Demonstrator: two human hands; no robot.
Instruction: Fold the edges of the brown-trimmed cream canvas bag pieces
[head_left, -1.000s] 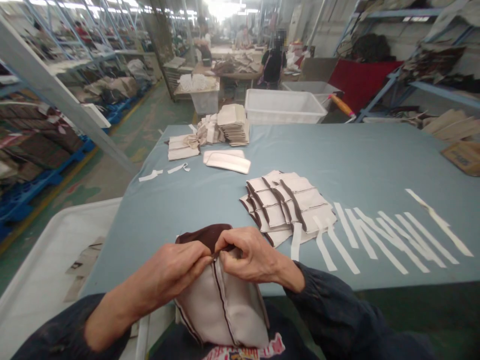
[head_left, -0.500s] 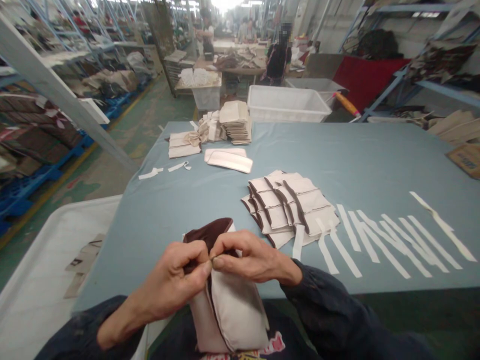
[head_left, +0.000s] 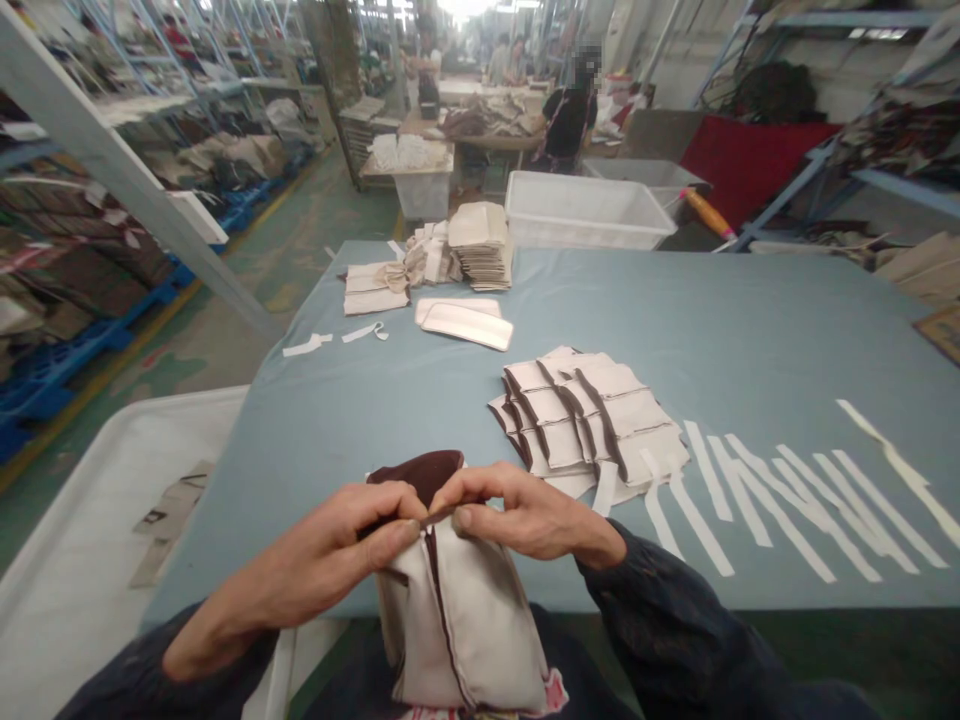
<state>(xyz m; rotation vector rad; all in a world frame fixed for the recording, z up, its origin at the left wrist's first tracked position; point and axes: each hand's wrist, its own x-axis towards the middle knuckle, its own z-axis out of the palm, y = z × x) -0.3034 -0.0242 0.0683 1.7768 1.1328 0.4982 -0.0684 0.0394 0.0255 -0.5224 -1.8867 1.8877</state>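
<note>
A cream fabric pouch (head_left: 487,610) with dark brown lining and brown piping stands upright at the table's near edge, its mouth facing up. My left hand (head_left: 367,530) pinches the brown top edge just left of the centre seam. Close beside it, my right hand (head_left: 510,510) grips the same edge on the right, thumb in front and fingers behind. Both hands are closed on the fabric, a small gap apart. Past my right hand lies a spread stack of cream sewn panels (head_left: 555,425) with brown edges.
White strips (head_left: 795,520) lie in a row on the blue-covered table (head_left: 750,330). Two pale oblong pieces (head_left: 469,327) and a stack of cream pieces (head_left: 480,250) sit farther back. A white bin (head_left: 180,400) stands at left, another bin (head_left: 585,210) beyond the table. A person (head_left: 570,120) stands behind.
My hands have moved slightly apart along the pouch's top edge, and the edge now shows stretched between them. The pouch front has turned a little and looks flatter.
</note>
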